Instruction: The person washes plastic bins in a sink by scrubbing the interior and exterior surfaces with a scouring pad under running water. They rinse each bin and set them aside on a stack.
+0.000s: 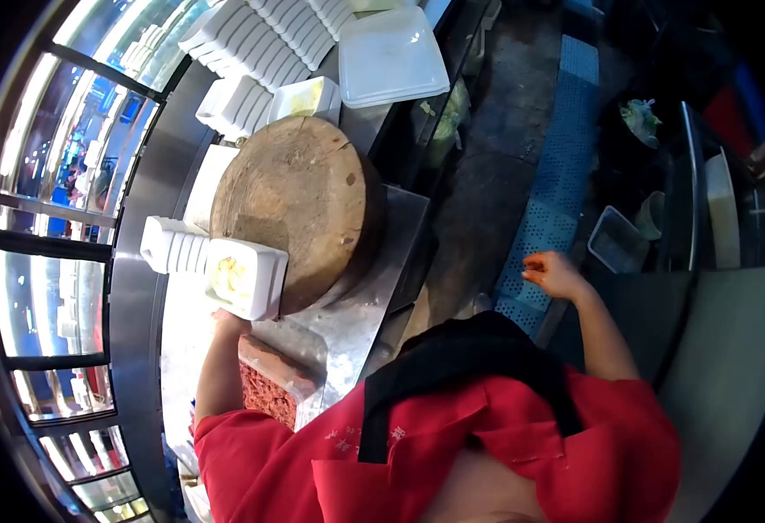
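My left hand (230, 322) grips the near edge of a white square dish (269, 283) that holds pale yellow food (229, 277). The dish looks stacked on at least one more and sits against the edge of a round wooden chopping block (304, 187). Most of my left fingers are hidden beneath the dish. Out to the right, over the floor, hangs my right hand (557, 275), with loosely curled fingers stained orange-red. I see nothing in it. Close to my left forearm lies red minced meat (267, 394) in a container on the metal counter (343, 336).
Rows of stacked white dishes (247, 44) stand beyond the block, beside a lidded translucent box (393, 57). Another dish with yellow food (304, 98) touches the block's far side. Framed glass panes (51, 301) line the left. A blue perforated mat (544, 209) runs along the floor.
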The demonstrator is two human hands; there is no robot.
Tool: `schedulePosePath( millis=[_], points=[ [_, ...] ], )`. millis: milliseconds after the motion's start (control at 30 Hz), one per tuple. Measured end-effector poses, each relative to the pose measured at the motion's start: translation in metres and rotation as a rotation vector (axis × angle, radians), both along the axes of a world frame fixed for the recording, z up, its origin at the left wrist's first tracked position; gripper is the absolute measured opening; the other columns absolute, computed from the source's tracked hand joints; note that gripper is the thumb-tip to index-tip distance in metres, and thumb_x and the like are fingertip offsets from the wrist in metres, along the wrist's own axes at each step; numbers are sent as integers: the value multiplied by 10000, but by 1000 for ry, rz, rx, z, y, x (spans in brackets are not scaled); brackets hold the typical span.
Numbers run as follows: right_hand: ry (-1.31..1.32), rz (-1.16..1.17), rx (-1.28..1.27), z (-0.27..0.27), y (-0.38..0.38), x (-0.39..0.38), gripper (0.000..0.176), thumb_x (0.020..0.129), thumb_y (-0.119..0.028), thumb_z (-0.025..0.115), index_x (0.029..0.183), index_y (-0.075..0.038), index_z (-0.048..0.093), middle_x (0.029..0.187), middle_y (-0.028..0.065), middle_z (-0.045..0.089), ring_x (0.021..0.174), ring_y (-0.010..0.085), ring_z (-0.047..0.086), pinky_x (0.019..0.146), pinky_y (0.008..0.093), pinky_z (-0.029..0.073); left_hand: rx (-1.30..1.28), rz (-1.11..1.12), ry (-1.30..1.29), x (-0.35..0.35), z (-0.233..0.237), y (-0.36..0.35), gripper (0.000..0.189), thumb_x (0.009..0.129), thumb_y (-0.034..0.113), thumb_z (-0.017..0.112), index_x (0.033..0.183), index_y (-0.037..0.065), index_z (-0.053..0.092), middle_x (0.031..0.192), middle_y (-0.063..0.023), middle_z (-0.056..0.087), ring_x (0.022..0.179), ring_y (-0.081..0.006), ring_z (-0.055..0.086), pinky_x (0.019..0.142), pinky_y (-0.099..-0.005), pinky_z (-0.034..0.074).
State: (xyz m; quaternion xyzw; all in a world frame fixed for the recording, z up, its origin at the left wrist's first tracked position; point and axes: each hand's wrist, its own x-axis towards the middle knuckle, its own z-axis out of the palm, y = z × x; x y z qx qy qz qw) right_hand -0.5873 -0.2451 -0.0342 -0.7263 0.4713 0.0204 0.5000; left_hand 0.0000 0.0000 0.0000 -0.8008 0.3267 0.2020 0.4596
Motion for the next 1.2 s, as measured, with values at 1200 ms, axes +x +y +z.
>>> schedulePosePath(
  millis=[1200],
  points=[
    [-439,-2586,-96,14,-285,-494,463,686,-436,645,929,-76,486,744,71,461,556,183,476,485,356,417,-324,250,1165,-411,-189,-741,370,736,278,551,1059,99,522,898,-73,520,808,-200,510,699,-325,410]
  ],
)
